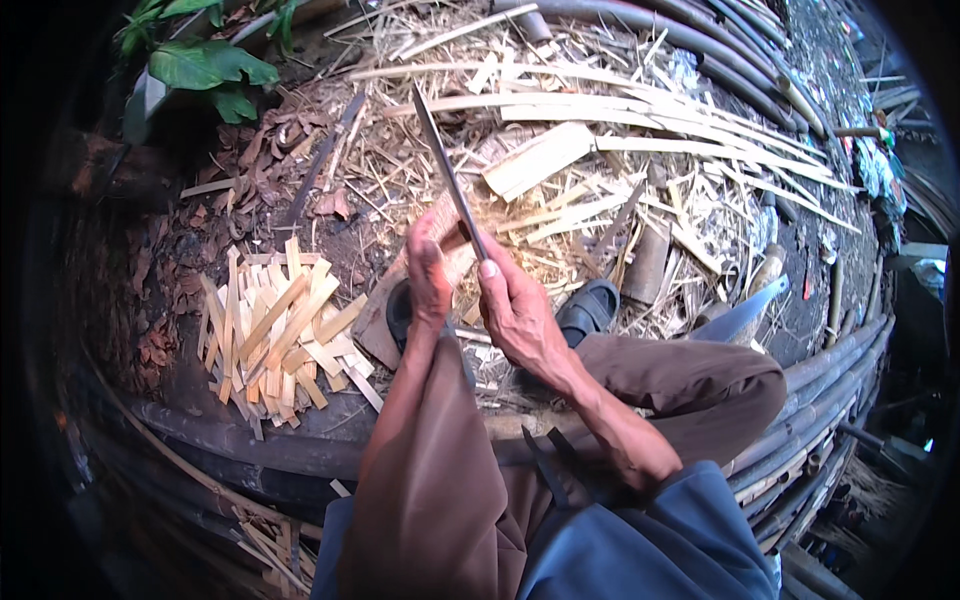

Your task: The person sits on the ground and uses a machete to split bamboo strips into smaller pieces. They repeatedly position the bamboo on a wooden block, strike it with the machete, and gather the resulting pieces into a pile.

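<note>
My right hand point(520, 310) is closed round the handle of a long knife point(445, 160), its thumb along the top. The narrow dark blade points up and away, slightly left. Close beside it, my left hand point(428, 275) is curled at a wooden block point(376, 318) on the ground between my feet. Whatever its fingers grip is hidden by the hand and the knife. To the left lies a heap of short, pale split-bamboo pieces point(270, 335). A wide split-bamboo piece point(540, 160) rests beyond my hands among shavings.
Long bamboo strips point(680, 135) stretch across the far right. A saw with a bluish blade point(745, 312) and a cut bamboo section point(648, 262) lie to the right. Bamboo poles point(820, 390) are stacked beside my knee. A leafy plant point(200, 65) stands far left.
</note>
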### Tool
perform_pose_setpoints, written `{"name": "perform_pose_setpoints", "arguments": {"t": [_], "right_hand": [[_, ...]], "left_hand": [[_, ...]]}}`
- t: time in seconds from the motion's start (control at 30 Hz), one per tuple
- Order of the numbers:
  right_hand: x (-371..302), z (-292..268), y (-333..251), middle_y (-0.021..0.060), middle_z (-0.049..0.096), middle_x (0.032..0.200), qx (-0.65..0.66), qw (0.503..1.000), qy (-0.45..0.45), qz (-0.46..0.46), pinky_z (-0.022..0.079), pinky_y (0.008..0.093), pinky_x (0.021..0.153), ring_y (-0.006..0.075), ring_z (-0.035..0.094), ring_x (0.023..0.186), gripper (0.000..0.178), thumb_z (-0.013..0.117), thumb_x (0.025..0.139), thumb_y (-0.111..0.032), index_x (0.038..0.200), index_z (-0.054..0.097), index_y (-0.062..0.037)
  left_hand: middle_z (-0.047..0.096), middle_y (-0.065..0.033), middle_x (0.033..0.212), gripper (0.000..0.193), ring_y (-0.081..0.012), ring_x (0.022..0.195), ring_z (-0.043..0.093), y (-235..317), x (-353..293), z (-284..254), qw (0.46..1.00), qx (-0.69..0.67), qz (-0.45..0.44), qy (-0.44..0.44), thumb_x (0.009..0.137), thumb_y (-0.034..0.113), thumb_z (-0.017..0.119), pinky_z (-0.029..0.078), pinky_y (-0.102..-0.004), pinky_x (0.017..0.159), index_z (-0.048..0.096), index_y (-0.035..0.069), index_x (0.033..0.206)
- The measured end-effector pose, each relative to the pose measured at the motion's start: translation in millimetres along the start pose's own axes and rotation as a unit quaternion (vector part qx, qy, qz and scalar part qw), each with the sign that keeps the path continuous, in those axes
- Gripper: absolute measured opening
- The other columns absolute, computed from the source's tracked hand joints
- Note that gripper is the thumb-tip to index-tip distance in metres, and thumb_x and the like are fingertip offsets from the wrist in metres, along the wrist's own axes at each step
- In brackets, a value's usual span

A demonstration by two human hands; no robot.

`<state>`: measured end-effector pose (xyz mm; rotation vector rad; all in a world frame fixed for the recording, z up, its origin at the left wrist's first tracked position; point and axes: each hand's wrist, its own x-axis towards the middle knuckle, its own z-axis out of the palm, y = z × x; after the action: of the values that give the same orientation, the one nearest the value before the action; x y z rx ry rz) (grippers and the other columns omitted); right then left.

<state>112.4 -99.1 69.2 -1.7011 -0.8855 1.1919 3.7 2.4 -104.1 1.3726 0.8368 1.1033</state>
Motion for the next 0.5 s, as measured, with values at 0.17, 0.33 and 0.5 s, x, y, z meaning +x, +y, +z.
{"name": "perform_pose_setpoints", "arguments": {"t": [0.17, 0.33, 0.5], "right_hand": [[4.4, -5.8, 9.0, 0.013, 0.06, 0.07, -0.015, 0.999, 0.006, -0.034, 0.049, 0.035, 0.068, 0.0196, 0.058, 0.066, 0.045, 0.043, 0.106, -0.028, 0.149, 0.043, -0.0139], [6.1, -7.4, 2.0, 0.0169, 0.066, 0.084, 0.027, 0.999, -0.029, 0.019, 0.05, 0.0376, 0.079, 0.024, 0.065, 0.08, 0.048, 0.041, 0.107, -0.031, 0.15, 0.042, -0.0113], [10.3, -8.3, 27.6, 0.0255, 0.068, 0.105, -0.048, 0.999, -0.015, -0.005, 0.048, 0.0436, 0.091, 0.0336, 0.067, 0.099, 0.05, 0.038, 0.107, -0.034, 0.15, 0.041, -0.0095]], "left_hand": [[0.056, -0.0161, 0.122, 0.042, -0.0254, 0.116, 0.054, 25.5, -14.2, -30.8, 0.985, 0.082, -0.003, 0.151, 0.108, 0.027, 0.033, 0.04, -0.0376, 0.106, 0.052, -0.005, 0.128], [0.06, -0.0138, 0.113, 0.032, -0.0211, 0.108, 0.057, 30.5, -22.3, -44.9, 0.983, 0.094, -0.033, 0.157, 0.106, 0.021, 0.045, 0.044, -0.0332, 0.099, 0.055, -0.004, 0.123], [0.06, -0.0129, 0.112, 0.032, -0.0205, 0.106, 0.059, 43.7, -27.3, -42.7, 0.981, 0.093, -0.074, 0.156, 0.106, 0.022, 0.046, 0.047, -0.0322, 0.095, 0.056, -0.004, 0.123]]}}
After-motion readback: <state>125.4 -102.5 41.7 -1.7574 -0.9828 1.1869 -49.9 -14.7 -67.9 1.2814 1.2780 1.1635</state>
